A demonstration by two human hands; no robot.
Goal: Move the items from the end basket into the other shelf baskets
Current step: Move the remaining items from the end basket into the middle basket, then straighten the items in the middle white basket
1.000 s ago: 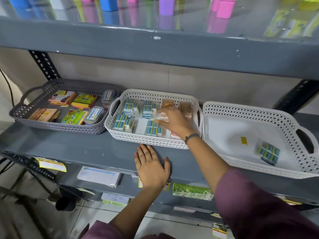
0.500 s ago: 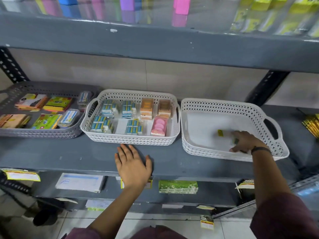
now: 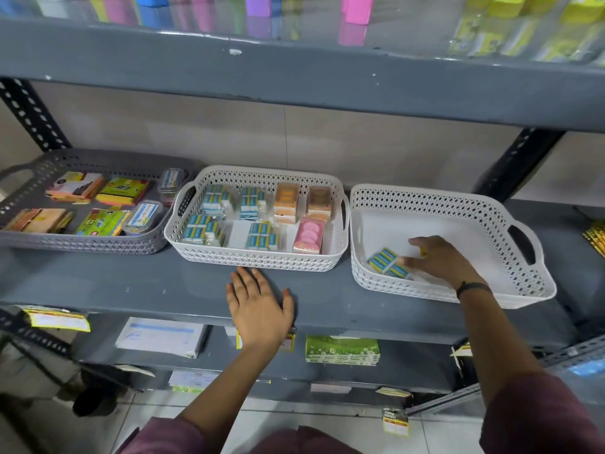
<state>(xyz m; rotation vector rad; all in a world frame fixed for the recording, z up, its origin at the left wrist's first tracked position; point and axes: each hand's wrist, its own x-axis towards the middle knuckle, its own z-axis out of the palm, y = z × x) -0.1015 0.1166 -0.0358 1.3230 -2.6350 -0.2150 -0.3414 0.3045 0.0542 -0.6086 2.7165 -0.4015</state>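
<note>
Three baskets stand on the grey shelf [image 3: 131, 283]. The white end basket [image 3: 458, 204] on the right holds one clear pack of blue-and-white erasers [image 3: 388, 262]. My right hand [image 3: 438, 260] is inside it, fingers closed on that pack near the front left corner. The middle white basket [image 3: 258, 173] holds several blue eraser packs, two orange boxes and a pink pack. The grey basket [image 3: 98, 158] on the left holds coloured note pads and small tins. My left hand [image 3: 258, 306] lies flat and open on the shelf in front of the middle basket.
The shelf above [image 3: 294, 70] overhangs the baskets and carries coloured boxes. A dark upright post [image 3: 520, 162] stands behind the end basket. Yellow pencils [image 3: 597, 237] lie at the far right. The lower shelf holds a white packet [image 3: 160, 335] and a green pack [image 3: 342, 348].
My right hand left the middle basket, reached into the end basket and has taken hold of the eraser pack, drawing it toward the front left corner. My left hand stays flat on the shelf.
</note>
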